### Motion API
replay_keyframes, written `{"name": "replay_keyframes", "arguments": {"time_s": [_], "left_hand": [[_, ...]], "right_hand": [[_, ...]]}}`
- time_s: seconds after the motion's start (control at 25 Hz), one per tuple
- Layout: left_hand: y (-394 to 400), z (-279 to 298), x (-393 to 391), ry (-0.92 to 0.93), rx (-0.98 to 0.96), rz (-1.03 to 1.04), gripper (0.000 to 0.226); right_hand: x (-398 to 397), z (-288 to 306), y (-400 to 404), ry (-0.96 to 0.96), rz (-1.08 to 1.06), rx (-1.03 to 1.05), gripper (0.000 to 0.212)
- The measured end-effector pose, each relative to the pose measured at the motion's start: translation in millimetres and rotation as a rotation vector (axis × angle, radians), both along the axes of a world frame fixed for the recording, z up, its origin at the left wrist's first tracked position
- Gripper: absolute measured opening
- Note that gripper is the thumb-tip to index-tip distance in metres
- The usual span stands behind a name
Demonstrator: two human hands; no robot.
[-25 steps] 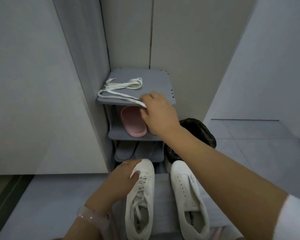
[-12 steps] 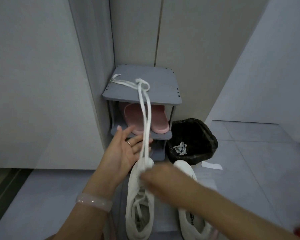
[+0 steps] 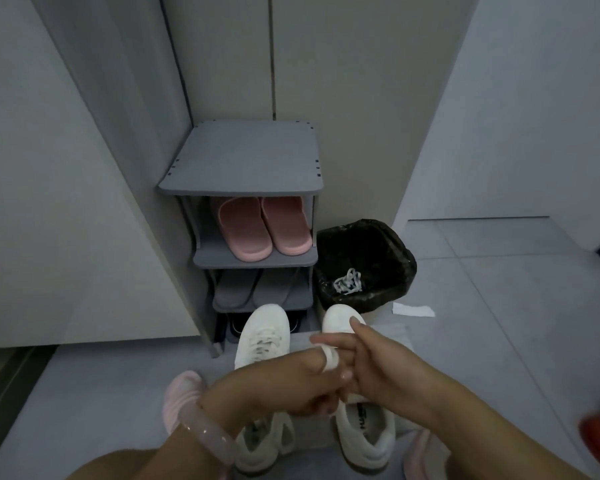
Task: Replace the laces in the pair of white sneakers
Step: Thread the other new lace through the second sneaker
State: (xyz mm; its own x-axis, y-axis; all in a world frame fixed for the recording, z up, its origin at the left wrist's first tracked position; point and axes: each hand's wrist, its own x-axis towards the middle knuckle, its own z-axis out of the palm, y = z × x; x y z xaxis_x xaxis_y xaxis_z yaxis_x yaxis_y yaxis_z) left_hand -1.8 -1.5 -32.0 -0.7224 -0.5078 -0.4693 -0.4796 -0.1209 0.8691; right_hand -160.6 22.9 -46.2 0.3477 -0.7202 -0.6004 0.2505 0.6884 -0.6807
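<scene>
White lace (image 3: 328,359) is sitting bunched between both hands above the two sneakers on the floor; left hand (image 3: 291,386) and right hand (image 3: 368,368) are both pinching it.

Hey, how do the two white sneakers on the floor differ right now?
The left sneaker has a lace threaded through its eyelets; the right sneaker shows none where it is visible. The left sneaker's front is in plain sight, while the right sneaker's middle is hidden behind both hands, the left hand and right hand, which hold a white lace. Both are white, side by side, toes toward the shoe rack.
</scene>
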Motion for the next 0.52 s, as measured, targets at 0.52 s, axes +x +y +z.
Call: {"name": "replay_keyframes", "arguments": {"time_s": [0.52], "left_hand": [[-28,-7,-15,0.730,0.501,0.475,0.045]], "right_hand": [[-9,5,-3,0.007,-0.146,-0.335,0.038]]}}
